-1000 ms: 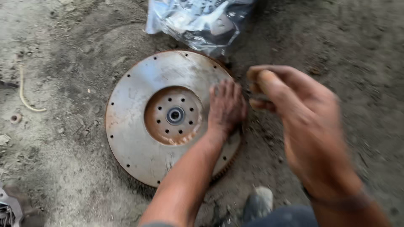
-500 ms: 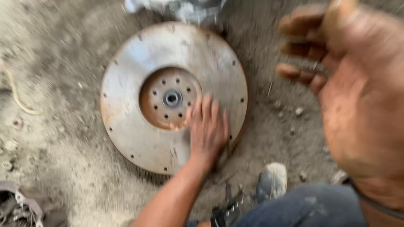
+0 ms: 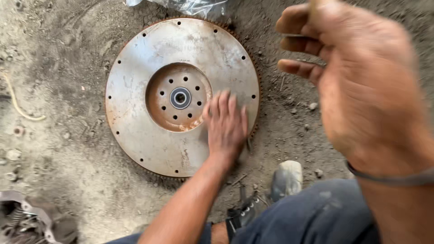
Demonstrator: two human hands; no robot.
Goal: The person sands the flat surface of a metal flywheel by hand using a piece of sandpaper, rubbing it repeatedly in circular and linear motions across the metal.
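Observation:
A round rusty flywheel [image 3: 135, 90] with a toothed rim lies flat on the dirt. It has a recessed centre with a ring of bolt holes and a bearing [image 3: 180, 97]. My left hand [image 3: 226, 124] rests palm down on its lower right face, fingers stretched toward the recess, holding nothing. My right hand [image 3: 361, 81] is raised close to the camera at the right and is blurred. Its fingers are curled, and a thin grey metal piece [image 3: 294, 35] shows between them.
A crumpled clear plastic bag [image 3: 194, 5] lies at the flywheel's far edge. A pale stone-like lump [image 3: 285, 178] sits by my knee. A dirty metal part with a spring [image 3: 27, 221] is at the bottom left, and a pale cord [image 3: 18, 108] lies at the left.
My left hand slid from the flywheel's right rim down onto its lower right face. My right hand rose toward the camera and now looms large and blurred.

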